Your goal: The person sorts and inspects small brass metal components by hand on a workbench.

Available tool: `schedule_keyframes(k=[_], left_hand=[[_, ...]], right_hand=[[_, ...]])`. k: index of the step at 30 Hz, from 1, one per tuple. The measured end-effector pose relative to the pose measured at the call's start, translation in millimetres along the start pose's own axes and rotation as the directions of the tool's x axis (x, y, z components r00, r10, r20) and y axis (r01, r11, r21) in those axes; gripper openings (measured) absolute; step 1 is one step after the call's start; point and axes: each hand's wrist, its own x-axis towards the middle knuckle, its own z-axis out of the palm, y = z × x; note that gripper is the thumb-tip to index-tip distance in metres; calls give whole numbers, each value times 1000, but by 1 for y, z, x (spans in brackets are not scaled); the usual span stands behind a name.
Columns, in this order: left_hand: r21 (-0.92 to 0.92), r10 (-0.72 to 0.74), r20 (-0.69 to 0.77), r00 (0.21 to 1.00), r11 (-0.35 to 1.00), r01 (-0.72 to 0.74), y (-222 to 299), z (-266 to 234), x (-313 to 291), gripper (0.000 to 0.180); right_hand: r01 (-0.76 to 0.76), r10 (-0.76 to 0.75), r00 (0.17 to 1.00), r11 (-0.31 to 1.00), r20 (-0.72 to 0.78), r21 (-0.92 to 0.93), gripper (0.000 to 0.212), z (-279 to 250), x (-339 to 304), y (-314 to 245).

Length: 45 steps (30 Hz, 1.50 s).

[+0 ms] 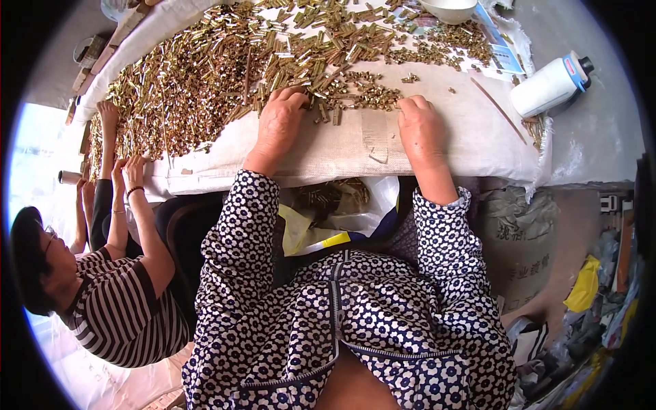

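Observation:
A wide heap of small brass-coloured metal tubes and short fittings covers the far and left part of the cloth-covered table. My left hand rests at the near edge of the heap, its fingers curled down among the pieces. Off to the right, my right hand is closed too, fingertips bent down beside the end of a thin row of short brass pieces. Whatever either hand pinches is hidden under the fingers.
An open bag with brass pieces inside hangs below the table edge. A white bottle lies at the right, near a thin stick. A white bowl stands at the back. Seated at the left, a person in stripes reaches into the heap.

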Motion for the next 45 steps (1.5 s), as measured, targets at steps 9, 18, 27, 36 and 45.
schedule_keyframes(k=[9,18,27,36,45], left_hand=[[-43,-99,26,995,994,100,57,1,-3,10],[86,-56,66,996,995,50,54,0,-16,9],[-245,-155,24,988,957,157,53,5,-39,17],[-740,-298,214,930,573,353,61,-5,-51,16],[-847,-346,382,857,240,475,60,-10,-56,10]], right_hand=[[309,-263,951,843,-164,440,12,-6,-15,-22],[331,-277,943,737,-182,589,15,-2,-25,-40],[56,-234,971,425,50,903,11,-3,-34,-46],[-196,-215,943,264,255,944,12,-1,-39,-50],[-264,-217,920,275,327,924,12,-9,-40,-51]])
